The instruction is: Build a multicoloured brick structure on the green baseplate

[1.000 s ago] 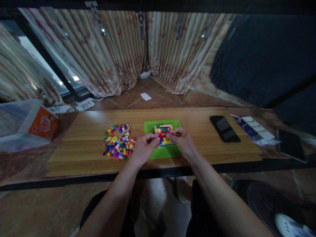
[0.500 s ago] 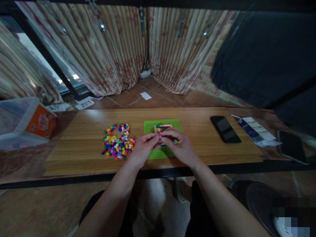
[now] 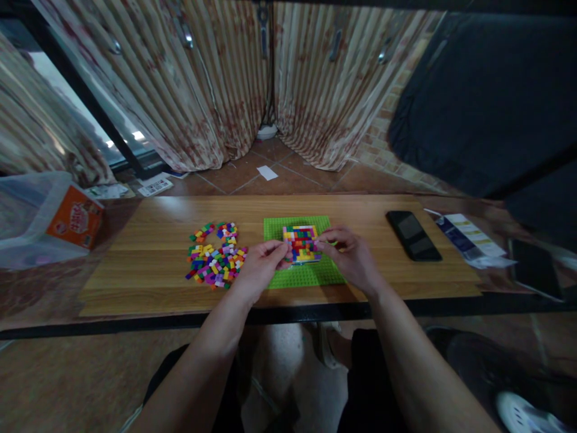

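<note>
A multicoloured structure of toy building bricks [image 3: 301,242] stands on a green studded baseplate [image 3: 311,278] in the middle of the table. At its left edge is my left hand [image 3: 261,264], thumb and forefinger pressed together; whatever is between them is too small to make out. My right hand [image 3: 354,255] is at the structure's right edge, pinching a small pinkish-purple brick [image 3: 317,243] between thumb and forefinger. Whether that brick touches the structure I cannot tell. Loose bricks [image 3: 216,264] in many colours lie in a pile left of the baseplate.
A black phone [image 3: 413,236] lies on the wooden table [image 3: 148,258] to the right. Beyond the right end are papers [image 3: 471,237] and a dark flat device [image 3: 536,269]. On the left stands a clear plastic bin [image 3: 31,240] with an orange label. Curtains hang behind.
My hands were together over the structure and have parted. The right hand has moved right to its right edge with a small brick; the left stays at the left edge. More of the structure shows.
</note>
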A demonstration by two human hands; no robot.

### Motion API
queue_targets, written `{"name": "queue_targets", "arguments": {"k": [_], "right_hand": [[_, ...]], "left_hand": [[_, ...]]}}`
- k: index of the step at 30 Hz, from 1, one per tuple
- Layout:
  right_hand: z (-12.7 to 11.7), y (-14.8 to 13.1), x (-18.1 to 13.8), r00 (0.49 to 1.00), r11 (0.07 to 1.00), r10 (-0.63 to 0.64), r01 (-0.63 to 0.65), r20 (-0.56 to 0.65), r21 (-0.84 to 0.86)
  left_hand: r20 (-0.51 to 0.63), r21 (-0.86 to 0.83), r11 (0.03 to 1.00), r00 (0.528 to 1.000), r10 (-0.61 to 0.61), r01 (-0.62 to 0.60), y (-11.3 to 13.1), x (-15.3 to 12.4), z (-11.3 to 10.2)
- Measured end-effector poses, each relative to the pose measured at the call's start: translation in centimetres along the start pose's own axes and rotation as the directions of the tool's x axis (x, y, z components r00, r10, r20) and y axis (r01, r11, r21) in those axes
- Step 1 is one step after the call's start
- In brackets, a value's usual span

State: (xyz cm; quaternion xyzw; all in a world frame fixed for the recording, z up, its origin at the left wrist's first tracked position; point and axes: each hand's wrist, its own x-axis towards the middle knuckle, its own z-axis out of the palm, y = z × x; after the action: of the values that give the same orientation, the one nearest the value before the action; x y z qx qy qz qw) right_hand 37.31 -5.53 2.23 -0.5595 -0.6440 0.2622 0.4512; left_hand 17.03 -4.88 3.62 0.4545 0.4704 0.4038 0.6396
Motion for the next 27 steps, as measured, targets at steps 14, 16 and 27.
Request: {"name": "queue_targets", "arguments": {"k": [14,16,27], "right_hand": [[0.7,0.0,0.0,0.998,0.993,0.046,-0.041,0.048,-0.108],[0.9,0.1,0.0,0.996,0.993,0.077,-0.074,0.038,-0.095],[0.4,-0.7,-0.3,0.982,0.957,-0.140,0.167,0.127,-0.236]], "left_hand": [[0.136,0.222,0.973,0.990,0.027,-0.057,-0.6,-0.1,0.1],[0.127,0.223,0.973,0.991,0.033,-0.061,-0.6,0.0,0.1],[0.136,0.217,0.974,0.990,0.032,-0.061,-0.7,0.1,0.0]]}}
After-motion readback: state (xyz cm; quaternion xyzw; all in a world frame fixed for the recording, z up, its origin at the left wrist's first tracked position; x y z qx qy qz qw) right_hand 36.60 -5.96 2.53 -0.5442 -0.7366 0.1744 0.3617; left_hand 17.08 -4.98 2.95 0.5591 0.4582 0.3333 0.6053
